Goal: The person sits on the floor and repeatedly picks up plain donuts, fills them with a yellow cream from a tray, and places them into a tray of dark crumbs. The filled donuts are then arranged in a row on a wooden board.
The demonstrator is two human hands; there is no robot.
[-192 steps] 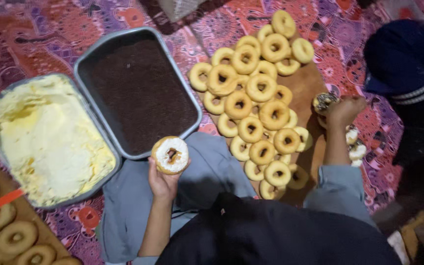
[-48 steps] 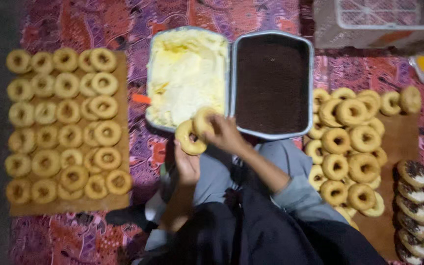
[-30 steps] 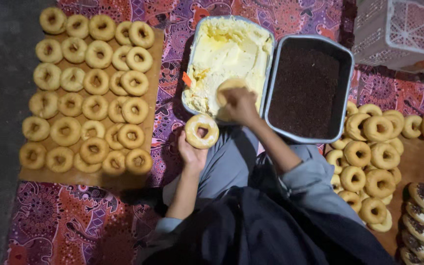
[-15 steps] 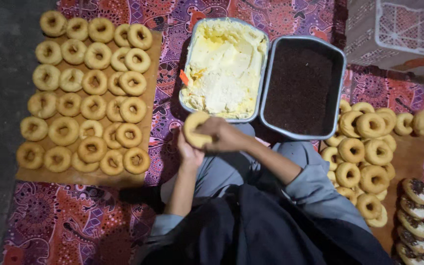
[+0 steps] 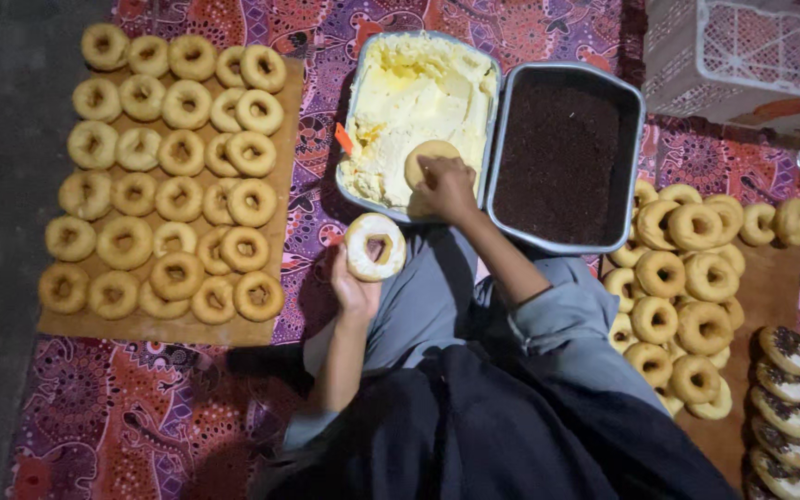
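Two ring doughnuts in hand. Left hand [image 5: 352, 289] grips a golden ring doughnut coated with pale cream [image 5: 375, 246] by its lower rim, held above the grey-clad lap, just in front of the trays. Right hand [image 5: 446, 185] closes its fingers over a plain round doughnut [image 5: 428, 157], pressing it face-down into the cream at the near edge of the rectangular metal tray of pale yellow cream [image 5: 418, 93].

Handling, judged: light, soft, springy crumb; squashes if pinched; creamed face greasy and easily smeared, so hold by the rim or bare underside.

Materials nearby:
- rectangular metal tray of dark brown sprinkles [image 5: 562, 153], granular, touching the cream tray on its right
- brown cardboard sheet at left [image 5: 275, 329] bearing rows of plain fried ring doughnuts [image 5: 164, 176], matt, golden
- second batch of plain rings [image 5: 687, 287] at right
- column of finished doughnuts topped with cream and dark sprinkles [image 5: 784, 389] at far right
- purple and red patterned floor cloth [image 5: 141, 407]
- white plastic lattice crate [image 5: 752, 46], top right
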